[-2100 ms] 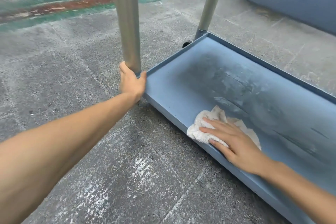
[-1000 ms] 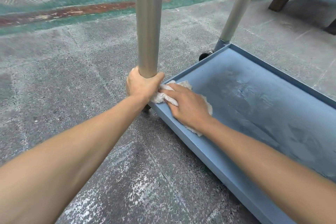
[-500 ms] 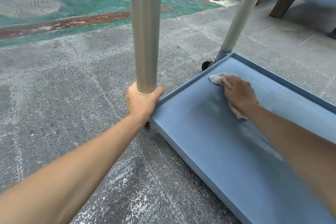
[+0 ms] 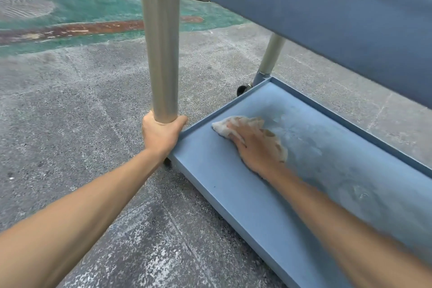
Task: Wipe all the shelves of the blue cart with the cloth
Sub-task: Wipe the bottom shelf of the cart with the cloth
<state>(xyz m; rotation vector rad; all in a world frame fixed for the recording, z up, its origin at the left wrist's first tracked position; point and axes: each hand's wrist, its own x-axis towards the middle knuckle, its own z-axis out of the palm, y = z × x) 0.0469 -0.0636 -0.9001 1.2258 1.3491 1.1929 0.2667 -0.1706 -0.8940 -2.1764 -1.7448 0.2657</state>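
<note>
Cloth [image 4: 236, 124]: white/cream rag, crumpled, lying on bottom shelf [image 4: 233, 184] of blue cart, near its far-left corner. Pinned flat under right hand [image 4: 254, 145]; fingers spread and mostly straight, pressing down, not curled round it. Bunched cloth edge sticks out past the fingertips, more shows at the far side of the hand.

Left hand [image 4: 161, 133]: clenched round base of near metal post [image 4: 161, 54], thumb on the cart side, just left of the pressing hand, w/ shelf rim between the two.

Bottom shelf: blue tray w/ raised lip; surface right of and beyond the pressing hand looks streaked/dusty grey, surface nearer than it plainer blue.

Upper shelf [image 4: 315, 7]: blue, overhangs above the pressing hand.

Far post [image 4: 272, 56]: beyond the cloth, at far corner; black caster [image 4: 243, 89] at its foot.

Ground [image 4: 70, 112]: grey concrete left of gripped post; green/red painted patch [image 4: 93, 18] further off.
</note>
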